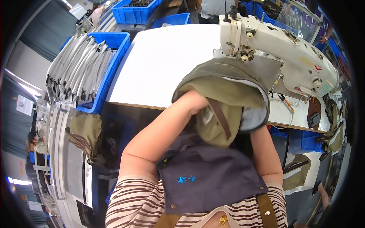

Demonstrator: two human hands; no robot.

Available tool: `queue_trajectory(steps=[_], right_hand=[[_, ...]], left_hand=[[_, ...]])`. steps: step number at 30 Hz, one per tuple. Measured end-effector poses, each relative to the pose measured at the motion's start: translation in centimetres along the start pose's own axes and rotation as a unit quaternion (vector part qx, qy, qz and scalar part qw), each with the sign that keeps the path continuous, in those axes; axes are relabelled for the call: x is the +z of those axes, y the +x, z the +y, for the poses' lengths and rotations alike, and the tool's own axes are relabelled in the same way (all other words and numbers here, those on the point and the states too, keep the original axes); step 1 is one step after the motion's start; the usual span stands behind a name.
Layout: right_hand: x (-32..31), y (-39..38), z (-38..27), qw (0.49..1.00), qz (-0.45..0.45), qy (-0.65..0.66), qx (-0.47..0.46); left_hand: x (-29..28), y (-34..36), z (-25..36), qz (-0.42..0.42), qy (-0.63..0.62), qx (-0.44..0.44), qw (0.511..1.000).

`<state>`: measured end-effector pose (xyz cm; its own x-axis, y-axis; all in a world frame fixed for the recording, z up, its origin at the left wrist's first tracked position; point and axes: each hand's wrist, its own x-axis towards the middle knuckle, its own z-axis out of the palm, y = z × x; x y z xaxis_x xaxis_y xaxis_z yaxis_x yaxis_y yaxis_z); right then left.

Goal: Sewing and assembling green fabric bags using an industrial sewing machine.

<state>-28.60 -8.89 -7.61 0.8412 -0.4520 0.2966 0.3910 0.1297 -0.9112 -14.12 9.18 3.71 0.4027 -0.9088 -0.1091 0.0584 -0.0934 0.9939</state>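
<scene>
An olive-green fabric bag (224, 89), with a zipper along its upper edge and a pale grey lining, is held up in front of me, close to the needle end of a white sewing machine (281, 49). My left hand (195, 102) grips the bag at its opening from the left, its fingertips covered by cloth. Beside it a brown strap (220, 121) hangs down across an olive panel, near a small white label (208, 115). My right forearm rises behind the bag's right side, which hides the right hand completely.
A blue crate (108, 79) with stacked grey-white pieces (76, 68) stands left of the white tabletop (156, 64). An orange-handled tool (288, 102) lies by the machine. An olive piece (86, 131) hangs at left; another (298, 171) lies low right. People sit farther off.
</scene>
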Motion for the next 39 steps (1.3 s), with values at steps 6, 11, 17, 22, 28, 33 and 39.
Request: queue_trajectory(steps=[6, 11, 17, 22, 28, 33, 39], right_hand=[[7.5, -1.1, -13.1, 0.863, 0.152, -0.329, -0.352], [13.9, -3.1, -9.4, 0.769, -0.211, -0.449, -0.403], [6.6, 2.7, -6.9, 0.633, 0.024, -0.725, -0.270], [1.3, 6.4, -10.8, 0.629, -0.147, -0.758, -0.087], [3.2, 6.2, -16.4, 0.570, -0.224, -0.784, -0.103], [5.0, 9.2, -19.0, 0.598, -0.419, -0.649, 0.212], [5.2, 10.6, -18.8, 0.616, -0.496, -0.506, 0.345]], left_hand=[[0.2, 0.5, 3.1, 0.019, -0.186, 0.006, 0.982], [1.5, 3.4, 3.3, -0.005, 0.109, 0.094, 0.990], [-1.6, 2.0, 3.2, 0.026, 0.524, 0.152, 0.838], [-0.6, 0.8, 5.9, -0.173, 0.724, -0.015, 0.668], [-1.0, 0.3, 9.9, -0.251, 0.708, -0.116, 0.650], [-2.5, 0.6, 12.0, -0.303, 0.665, -0.148, 0.667], [-4.0, 2.1, 12.2, -0.339, 0.542, -0.196, 0.744]])
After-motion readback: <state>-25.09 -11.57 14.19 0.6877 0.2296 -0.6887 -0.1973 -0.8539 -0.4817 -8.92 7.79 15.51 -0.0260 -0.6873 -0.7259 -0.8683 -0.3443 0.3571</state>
